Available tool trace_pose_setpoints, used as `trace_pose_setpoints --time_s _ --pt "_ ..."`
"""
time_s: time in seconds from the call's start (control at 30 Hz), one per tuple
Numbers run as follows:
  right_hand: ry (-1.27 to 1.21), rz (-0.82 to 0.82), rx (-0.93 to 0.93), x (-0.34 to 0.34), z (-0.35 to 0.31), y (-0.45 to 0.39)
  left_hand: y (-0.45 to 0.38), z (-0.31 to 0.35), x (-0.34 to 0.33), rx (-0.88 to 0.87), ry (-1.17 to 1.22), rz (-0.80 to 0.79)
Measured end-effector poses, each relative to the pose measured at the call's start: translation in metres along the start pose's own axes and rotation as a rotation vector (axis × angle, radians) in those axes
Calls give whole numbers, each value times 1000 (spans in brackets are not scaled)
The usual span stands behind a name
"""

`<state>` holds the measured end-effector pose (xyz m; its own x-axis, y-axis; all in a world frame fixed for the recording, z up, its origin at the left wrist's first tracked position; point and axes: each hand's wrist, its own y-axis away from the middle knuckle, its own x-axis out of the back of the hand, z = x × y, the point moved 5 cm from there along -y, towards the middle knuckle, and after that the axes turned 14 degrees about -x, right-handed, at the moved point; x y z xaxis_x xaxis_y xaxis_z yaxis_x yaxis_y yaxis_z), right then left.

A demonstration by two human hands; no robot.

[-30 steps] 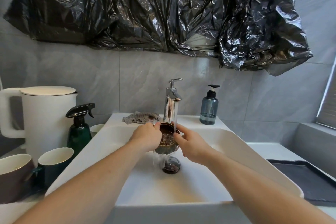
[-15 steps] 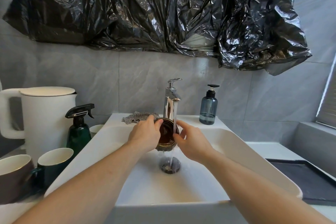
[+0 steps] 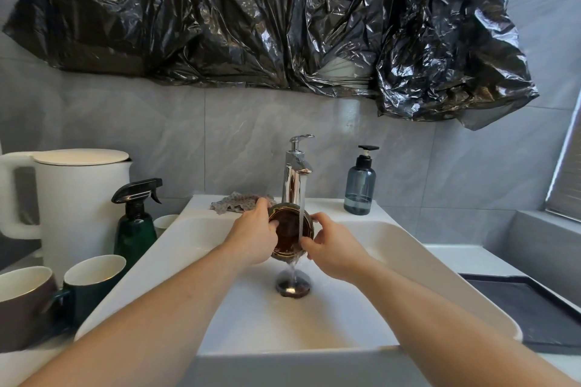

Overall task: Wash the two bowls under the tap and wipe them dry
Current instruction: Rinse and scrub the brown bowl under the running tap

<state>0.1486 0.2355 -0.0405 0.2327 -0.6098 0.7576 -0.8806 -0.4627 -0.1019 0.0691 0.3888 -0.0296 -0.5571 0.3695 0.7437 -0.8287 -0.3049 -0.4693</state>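
Both hands hold one small dark brown bowl (image 3: 290,231) with a gold rim, tilted so its opening faces the camera, directly under the chrome tap (image 3: 295,173) at the centre of the view. Left hand (image 3: 253,237) grasps the bowl at its 9 o'clock edge: fingers curl round the outside, thumb lies inside the rim. Right hand (image 3: 334,247) grips the 3 o'clock edge, fingers curled over the rim and thumb against the lower lip. Water stream (image 3: 301,207) falls from the spout, strikes the bowl's inner face right of centre, and spills off the 6 o'clock lip onto the drain plug (image 3: 293,285) below. Bowl sits above the white sink basin (image 3: 408,261), not touching it. Only one bowl is visible. On the sink ledge at 11 o'clock from the bowl lies a patterned grey cloth (image 3: 234,203), partly hidden by the left hand. At 2 o'clock stands a blue-grey pump bottle (image 3: 360,187). At 9 o'clock, beside the basin: dark green spray bottle (image 3: 135,223), white kettle (image 3: 78,198) behind it, green mug (image 3: 94,284) and brown mug (image 3: 23,305) nearer the camera. Crumpled black plastic sheet (image 3: 267,19) covers the wall at 12 o'clock. Dark tray (image 3: 528,308) lies at 4 o'clock on the counter.
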Motion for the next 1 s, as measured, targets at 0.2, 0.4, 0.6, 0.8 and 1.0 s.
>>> trace_pose_setpoints --time_s 0.2,0.4,0.6,0.8,1.0 --pt "47 -6 -23 0 4 -2 0 -3 -3 -5 21 -32" --pt "111 -20 16 0 0 0 -1 -4 -1 -53 -15 -11" --pt "150 37 40 2 -2 3 -2 1 0 -97 -71 44" --pt "108 85 36 5 -4 4 2 12 -5 -160 -180 2" --pt "-45 156 -37 15 3 0 -1 13 -1 -99 -9 66"
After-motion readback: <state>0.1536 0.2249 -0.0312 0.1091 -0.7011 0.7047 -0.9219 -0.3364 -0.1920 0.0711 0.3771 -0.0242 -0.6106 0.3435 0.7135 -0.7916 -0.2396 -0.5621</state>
